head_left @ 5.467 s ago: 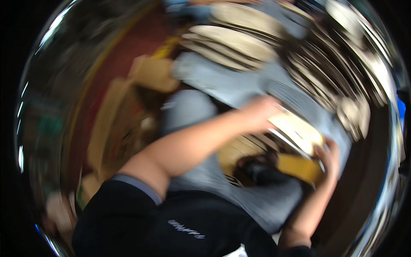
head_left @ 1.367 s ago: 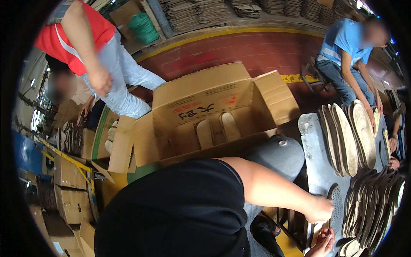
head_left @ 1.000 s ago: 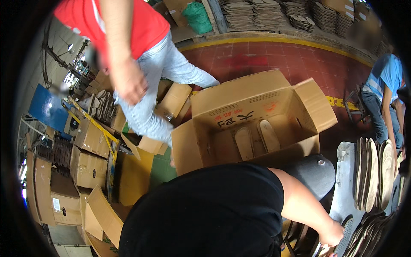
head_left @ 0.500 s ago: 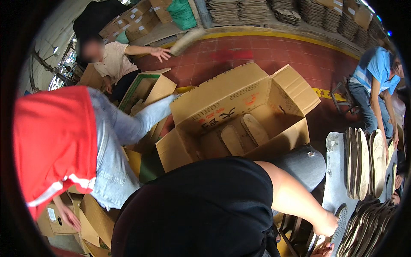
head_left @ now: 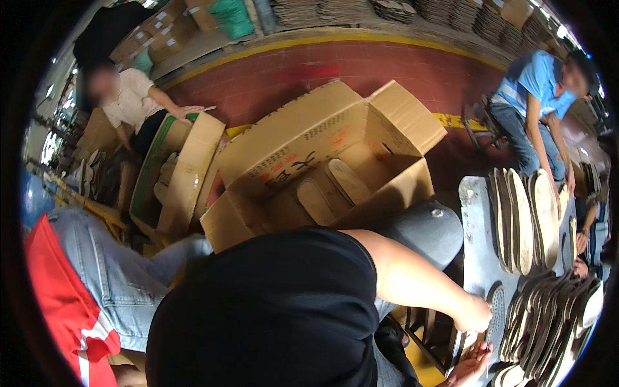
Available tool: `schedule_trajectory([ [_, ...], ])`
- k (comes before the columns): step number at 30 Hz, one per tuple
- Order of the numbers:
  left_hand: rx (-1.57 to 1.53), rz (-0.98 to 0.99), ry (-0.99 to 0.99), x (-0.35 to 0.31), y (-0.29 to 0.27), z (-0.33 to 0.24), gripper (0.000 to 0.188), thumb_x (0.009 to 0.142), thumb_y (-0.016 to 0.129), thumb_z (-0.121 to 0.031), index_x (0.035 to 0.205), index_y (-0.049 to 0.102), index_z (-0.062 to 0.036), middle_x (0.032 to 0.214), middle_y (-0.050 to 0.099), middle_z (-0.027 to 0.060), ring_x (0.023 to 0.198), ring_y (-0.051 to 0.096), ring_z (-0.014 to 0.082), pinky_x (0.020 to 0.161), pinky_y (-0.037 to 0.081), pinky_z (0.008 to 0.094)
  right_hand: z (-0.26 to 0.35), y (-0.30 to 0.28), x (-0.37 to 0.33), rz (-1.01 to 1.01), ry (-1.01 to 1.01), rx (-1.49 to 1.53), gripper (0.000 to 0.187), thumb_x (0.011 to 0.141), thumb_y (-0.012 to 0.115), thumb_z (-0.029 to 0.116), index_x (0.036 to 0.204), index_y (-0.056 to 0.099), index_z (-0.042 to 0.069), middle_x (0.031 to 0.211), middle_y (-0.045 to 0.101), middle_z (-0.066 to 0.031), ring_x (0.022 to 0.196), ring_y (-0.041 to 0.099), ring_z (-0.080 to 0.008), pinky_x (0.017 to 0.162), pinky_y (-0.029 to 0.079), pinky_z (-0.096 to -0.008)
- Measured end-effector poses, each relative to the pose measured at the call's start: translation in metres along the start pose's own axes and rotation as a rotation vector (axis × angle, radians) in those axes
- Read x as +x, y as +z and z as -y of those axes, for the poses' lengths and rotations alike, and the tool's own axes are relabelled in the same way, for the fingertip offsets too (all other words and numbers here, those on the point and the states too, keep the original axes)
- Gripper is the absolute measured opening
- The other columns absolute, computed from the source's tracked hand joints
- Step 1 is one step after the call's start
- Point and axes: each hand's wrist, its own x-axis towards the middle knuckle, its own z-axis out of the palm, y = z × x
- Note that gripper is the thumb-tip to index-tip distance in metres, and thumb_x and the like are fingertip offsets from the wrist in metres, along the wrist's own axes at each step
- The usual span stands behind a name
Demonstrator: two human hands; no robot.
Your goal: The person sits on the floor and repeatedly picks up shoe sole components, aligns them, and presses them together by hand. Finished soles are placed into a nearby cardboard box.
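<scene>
Left grip [head_left: 474,315], fingers curled, sits right at a dark, dotted, sole-shaped pad [head_left: 496,317] on the counter [head_left: 476,222], while my right grip [head_left: 472,365] bends in just below; whether either pinches anything, I cannot tell. I judge this to be close two-handed work at the pad, and the next move seems to call for steady fingers and a short reach. Stacked soles [head_left: 538,326] crowd the pad's right; the counter's edge runs beside my knuckles, with bare metal above toward the upright soles [head_left: 512,222].
</scene>
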Motion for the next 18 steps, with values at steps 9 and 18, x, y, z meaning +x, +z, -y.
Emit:
schedule_trajectory([
  [9,-0.506,-0.349,0.064,-0.02,-0.049,-0.01,0.007,0.091,0.077,-0.001,0.097,0.078,-0.0021,0.089,0.077,0.0198,0.084,0.079,0.0388,0.075,0.064,0.0489,0.037,0.091,-0.04,-0.13,-0.033,-0.176,0.047,0.122,0.067,0.038,0.153,0.073,0.004,0.138,0.084,-0.0155,0.139,0.072,-0.0291,0.126,0.049,-0.0488],
  [18,-0.308,-0.095,-0.108,-0.04,-0.088,-0.018,0.048,0.092,0.093,-0.003,0.139,0.087,-0.0095,0.161,0.07,0.0252,0.147,0.066,0.0458,0.124,0.055,0.0503,0.049,0.131,-0.043,-0.124,-0.028,0.014,0.033,0.126,0.065,0.028,0.138,0.079,0.002,0.117,0.089,-0.0078,0.112,0.082,-0.0188,0.108,0.064,-0.0369],
])
